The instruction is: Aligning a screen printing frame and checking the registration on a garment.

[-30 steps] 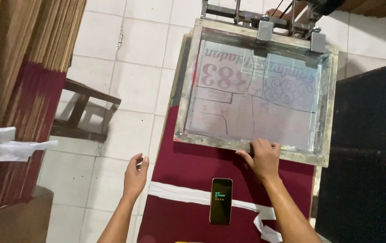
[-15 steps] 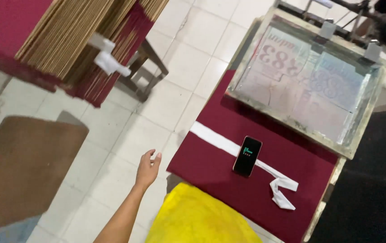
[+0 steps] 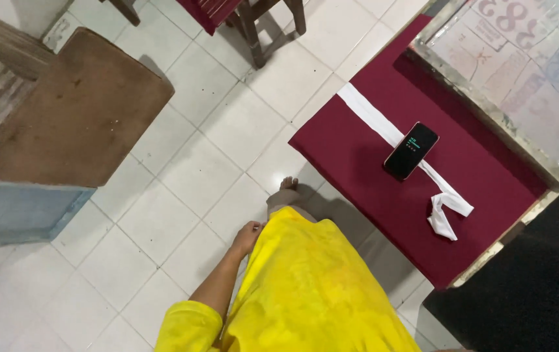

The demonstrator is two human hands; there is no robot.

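Observation:
My left hand (image 3: 247, 236) hangs at my side against my yellow shirt (image 3: 312, 293), fingers loosely curled; whether it holds anything is hidden. My right hand is out of view. To the right is a table covered in maroon cloth (image 3: 351, 163). A dark phone (image 3: 411, 150) with a lit screen lies on it, resting on a long white strip (image 3: 374, 117) that ends in a crumpled fold (image 3: 445, 212). A screen-printing frame (image 3: 488, 114) with pale mesh sits on the far end of the table.
White floor tiles (image 3: 182, 169) lie below me, with my bare foot (image 3: 287, 184) beside the table corner. A brown wooden seat (image 3: 77, 111) on a pale blue base stands at left. A dark wooden stool (image 3: 253, 26) is at the top. A black surface (image 3: 527, 293) is at lower right.
The view has swung down and left, away from the frame. My right hand left the frame's edge and went out of sight. My left hand dropped to my side.

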